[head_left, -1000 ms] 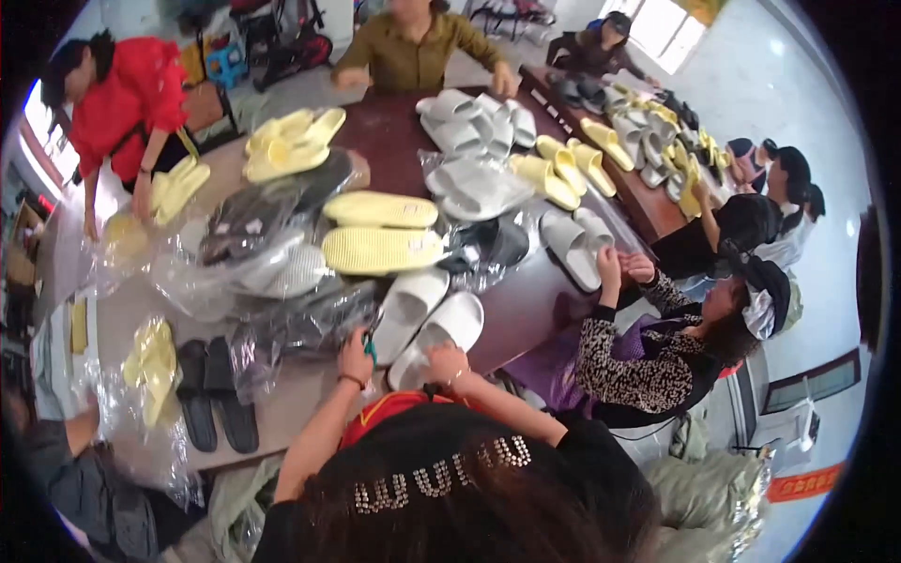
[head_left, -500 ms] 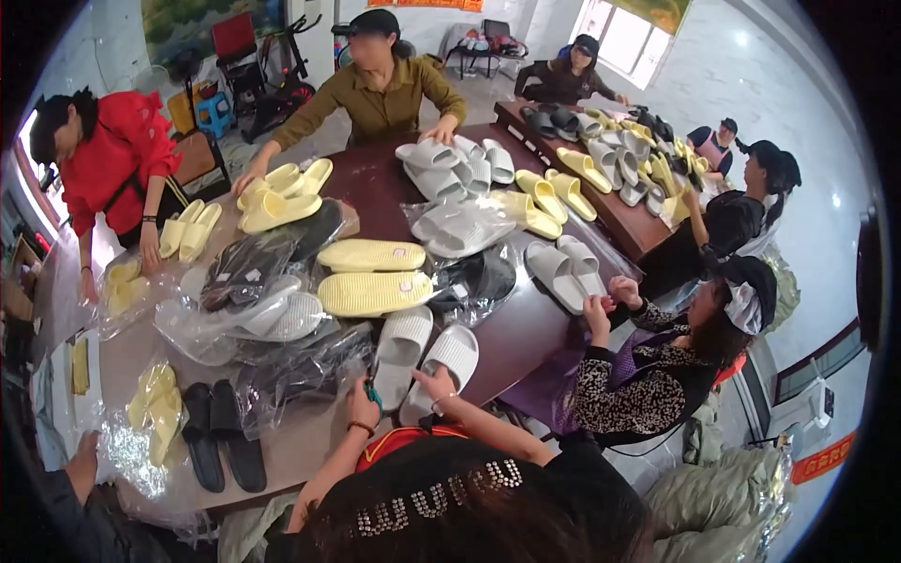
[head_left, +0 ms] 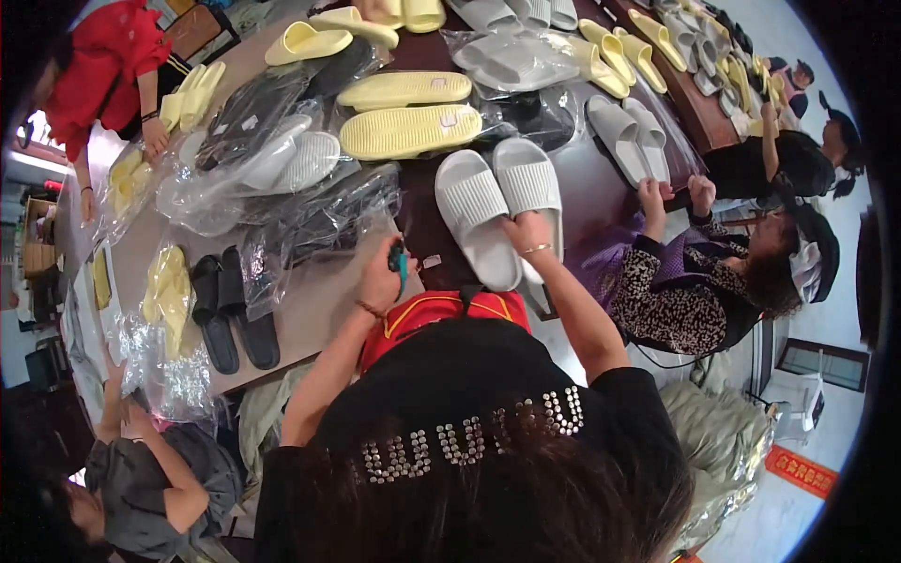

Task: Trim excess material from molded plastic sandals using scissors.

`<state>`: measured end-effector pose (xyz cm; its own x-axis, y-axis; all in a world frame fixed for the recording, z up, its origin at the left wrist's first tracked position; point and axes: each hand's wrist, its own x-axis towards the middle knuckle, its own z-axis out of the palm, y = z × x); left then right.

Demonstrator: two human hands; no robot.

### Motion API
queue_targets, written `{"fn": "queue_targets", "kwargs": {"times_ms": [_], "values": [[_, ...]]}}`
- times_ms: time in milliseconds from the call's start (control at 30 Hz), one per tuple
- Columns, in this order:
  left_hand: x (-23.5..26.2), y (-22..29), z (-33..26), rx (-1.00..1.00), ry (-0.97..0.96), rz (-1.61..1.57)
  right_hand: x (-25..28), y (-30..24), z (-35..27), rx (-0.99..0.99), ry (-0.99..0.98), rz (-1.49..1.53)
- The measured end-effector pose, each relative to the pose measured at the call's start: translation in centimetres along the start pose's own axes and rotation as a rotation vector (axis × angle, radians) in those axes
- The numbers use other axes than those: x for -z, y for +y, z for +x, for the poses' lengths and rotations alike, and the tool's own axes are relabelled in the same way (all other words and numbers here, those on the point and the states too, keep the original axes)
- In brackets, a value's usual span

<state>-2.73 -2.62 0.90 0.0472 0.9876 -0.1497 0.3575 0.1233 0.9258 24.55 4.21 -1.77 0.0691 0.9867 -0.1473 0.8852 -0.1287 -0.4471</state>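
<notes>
My right hand [head_left: 530, 235] is closed on the grey slide slipper [head_left: 527, 178], its fingers in the opening behind the ribbed strap. Close against that one, to its left, lies a matching grey slipper [head_left: 472, 202]. In my left hand [head_left: 380, 277], near the table's front edge, is a small teal-and-black tool [head_left: 401, 265]; its exact kind is unclear. A small white tag [head_left: 432, 261] lies on the table between my hands. Beyond the slippers, two yellow slippers [head_left: 410, 133] rest soles up, each with a small label.
Clear plastic bags [head_left: 319, 220] with black and grey slippers cover the table left of me. Black slippers [head_left: 235, 310] and bagged yellow ones [head_left: 167, 291] lie near the front edge. Co-workers sit or stand around; one at right touches grey slippers [head_left: 629, 136].
The view has tilted down toward the table. My right hand and the grey pair have moved away from my body, and the two slippers now lie side by side. The left hand keeps the teal tool.
</notes>
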Motion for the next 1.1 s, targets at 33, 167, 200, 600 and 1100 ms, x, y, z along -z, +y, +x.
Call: {"fn": "queue_targets", "kwargs": {"times_ms": [33, 167, 200, 600, 1100], "values": [[0.5, 0.4, 0.3, -0.014, 0.055, -0.009, 1.5, -0.1, -0.6, 0.084, -0.008, 0.035], [1.0, 3.4, 3.1, -0.169, 0.181, -0.026, 4.8, -1.5, -1.9, 0.246, 0.099, 0.020], [0.9, 3.9, 3.5, -0.175, 0.216, -0.008, 5.1, -2.4, -2.5, 0.283, 0.112, 0.081], [-0.1, 2.4, 7.0, -0.052, 0.160, -0.001, -3.3, 0.6, -0.6, 0.063, 0.506, 0.424], [-2.9, 2.5, 1.5, 0.088, -0.069, 0.162, -0.2, -2.6, -5.6, -0.090, -0.185, -0.059]]}}
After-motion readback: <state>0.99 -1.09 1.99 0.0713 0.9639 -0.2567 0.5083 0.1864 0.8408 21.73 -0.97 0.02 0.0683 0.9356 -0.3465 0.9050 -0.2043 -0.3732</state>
